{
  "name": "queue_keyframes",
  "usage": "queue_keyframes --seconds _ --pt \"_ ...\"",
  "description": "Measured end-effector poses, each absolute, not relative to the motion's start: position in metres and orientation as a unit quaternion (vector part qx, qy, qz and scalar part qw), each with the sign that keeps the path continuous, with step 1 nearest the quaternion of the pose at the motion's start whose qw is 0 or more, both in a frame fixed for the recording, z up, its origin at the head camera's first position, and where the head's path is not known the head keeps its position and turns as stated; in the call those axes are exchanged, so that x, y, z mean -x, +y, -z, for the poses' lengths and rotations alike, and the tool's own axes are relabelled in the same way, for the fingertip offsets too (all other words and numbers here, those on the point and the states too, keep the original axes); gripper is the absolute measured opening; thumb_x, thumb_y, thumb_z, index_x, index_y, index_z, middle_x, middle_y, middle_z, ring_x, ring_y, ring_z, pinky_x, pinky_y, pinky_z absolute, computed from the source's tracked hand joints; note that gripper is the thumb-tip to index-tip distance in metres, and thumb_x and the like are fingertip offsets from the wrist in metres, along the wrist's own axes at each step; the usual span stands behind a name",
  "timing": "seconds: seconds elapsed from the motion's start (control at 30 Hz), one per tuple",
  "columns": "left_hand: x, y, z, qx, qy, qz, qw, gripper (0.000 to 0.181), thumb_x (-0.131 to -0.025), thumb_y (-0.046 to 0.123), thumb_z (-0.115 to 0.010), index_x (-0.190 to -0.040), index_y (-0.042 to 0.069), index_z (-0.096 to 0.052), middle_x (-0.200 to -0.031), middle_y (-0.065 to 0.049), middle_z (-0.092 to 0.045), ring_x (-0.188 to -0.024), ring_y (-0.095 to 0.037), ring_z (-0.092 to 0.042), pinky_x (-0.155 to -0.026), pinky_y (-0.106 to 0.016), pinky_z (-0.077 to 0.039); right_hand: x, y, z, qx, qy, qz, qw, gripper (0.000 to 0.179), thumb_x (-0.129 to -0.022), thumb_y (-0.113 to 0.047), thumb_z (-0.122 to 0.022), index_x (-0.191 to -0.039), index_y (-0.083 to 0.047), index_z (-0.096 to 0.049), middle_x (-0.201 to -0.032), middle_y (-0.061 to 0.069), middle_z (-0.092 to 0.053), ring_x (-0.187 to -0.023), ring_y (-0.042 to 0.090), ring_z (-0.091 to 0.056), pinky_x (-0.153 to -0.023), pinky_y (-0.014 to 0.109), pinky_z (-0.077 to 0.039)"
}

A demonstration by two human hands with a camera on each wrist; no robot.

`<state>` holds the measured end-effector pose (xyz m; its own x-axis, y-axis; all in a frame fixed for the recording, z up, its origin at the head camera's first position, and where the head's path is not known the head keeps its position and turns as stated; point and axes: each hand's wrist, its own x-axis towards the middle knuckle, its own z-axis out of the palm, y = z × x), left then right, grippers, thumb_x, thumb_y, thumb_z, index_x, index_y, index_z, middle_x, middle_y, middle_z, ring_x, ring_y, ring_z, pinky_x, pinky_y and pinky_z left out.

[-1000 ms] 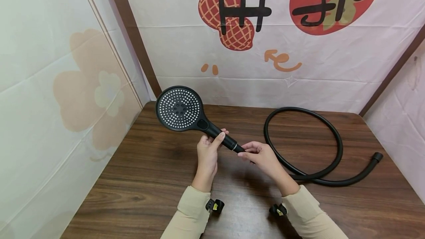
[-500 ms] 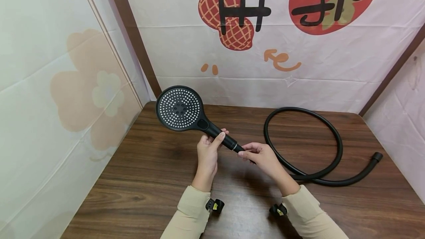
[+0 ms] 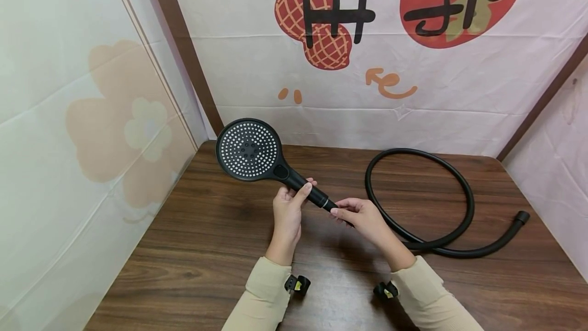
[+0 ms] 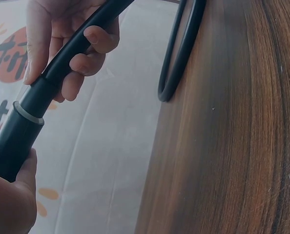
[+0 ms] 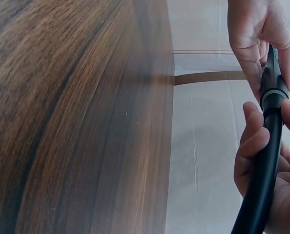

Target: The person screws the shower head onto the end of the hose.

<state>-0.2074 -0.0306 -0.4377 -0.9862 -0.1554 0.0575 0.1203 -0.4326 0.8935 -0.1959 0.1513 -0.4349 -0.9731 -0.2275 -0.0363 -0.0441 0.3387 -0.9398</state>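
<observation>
In the head view a black handheld shower head (image 3: 248, 150) with pale nozzle dots faces up, its handle slanting down to the right. My left hand (image 3: 288, 213) grips that handle near its lower end. Beside it my right hand (image 3: 363, 218) pinches the end of a black shower hose (image 4: 81, 41) at the handle's tip. A thin pale ring (image 4: 28, 113) shows at the joint between handle and hose fitting in the left wrist view. From the right wrist, the hose (image 5: 261, 185) runs through the fingers of my right hand (image 5: 286, 165).
The rest of the hose (image 3: 466, 193) lies in a loop on the right of the wooden table (image 3: 193, 259). Its other end fitting (image 3: 522, 217) points to the back right. Printed cloth walls (image 3: 257, 65) stand behind and at both sides.
Both hands stay in nearly the same place on the shower head and hose. The right hand's thumb and fingers have shifted very slightly to the right along the joint.
</observation>
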Motion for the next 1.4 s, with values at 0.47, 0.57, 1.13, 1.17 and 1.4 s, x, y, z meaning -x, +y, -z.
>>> queue_keyframes --seconds 0.47,0.57,1.13,1.17,1.4 --pt "0.2071 -0.0306 0.4382 -0.022 -0.524 0.847 0.083 0.029 -0.092 0.009 -0.07 -0.117 0.002 -0.057 -0.101 -0.007 -0.076 -0.097 -0.013 -0.073 -0.091 -0.028 -0.056 0.1973 0.1516 0.4369 0.08 0.811 0.573 0.087 0.027 -0.094 -0.023 -0.07 -0.109 -0.001 -0.072 -0.079 0.001 -0.073 -0.069 0.012 -0.063 -0.061 0.03 -0.053" --pt "0.2069 -0.031 0.4385 -0.024 -0.526 0.846 0.081 0.029 -0.092 0.01 -0.07 -0.118 0.002 -0.057 -0.101 -0.007 -0.076 -0.098 -0.013 -0.073 -0.092 -0.029 -0.055 0.1973 0.1515 0.4378 0.082 0.811 0.573 0.087 0.028 -0.093 -0.024 -0.071 -0.11 -0.002 -0.072 -0.08 0.004 -0.073 -0.07 0.013 -0.063 -0.062 0.032 -0.054" --pt "0.2063 -0.0317 0.4376 -0.025 -0.528 0.846 0.074 0.035 -0.093 0.01 -0.069 -0.123 -0.001 -0.054 -0.104 -0.008 -0.076 -0.099 -0.013 -0.073 -0.093 -0.029 -0.055 0.1972 0.1514 0.4386 0.084 0.818 0.564 0.074 0.03 -0.089 -0.024 -0.075 -0.11 -0.003 -0.07 -0.085 0.01 -0.074 -0.074 0.019 -0.066 -0.065 0.037 -0.056" --pt "0.2062 -0.0316 0.4375 -0.025 -0.527 0.846 0.075 0.035 -0.093 0.01 -0.069 -0.122 0.0 -0.055 -0.104 -0.008 -0.076 -0.099 -0.013 -0.073 -0.094 -0.029 -0.055 0.1973 0.1513 0.4385 0.084 0.819 0.563 0.073 0.03 -0.089 -0.024 -0.075 -0.11 -0.003 -0.07 -0.085 0.01 -0.074 -0.074 0.019 -0.066 -0.065 0.037 -0.056" --pt "0.2069 -0.0318 0.439 -0.023 -0.53 0.844 0.078 0.037 -0.093 0.01 -0.069 -0.123 -0.003 -0.054 -0.104 -0.008 -0.076 -0.099 -0.013 -0.073 -0.094 -0.029 -0.055 0.1977 0.1507 0.4386 0.083 0.813 0.572 0.076 0.03 -0.089 -0.023 -0.075 -0.109 -0.002 -0.071 -0.09 0.021 -0.073 -0.072 0.018 -0.065 -0.063 0.035 -0.055"
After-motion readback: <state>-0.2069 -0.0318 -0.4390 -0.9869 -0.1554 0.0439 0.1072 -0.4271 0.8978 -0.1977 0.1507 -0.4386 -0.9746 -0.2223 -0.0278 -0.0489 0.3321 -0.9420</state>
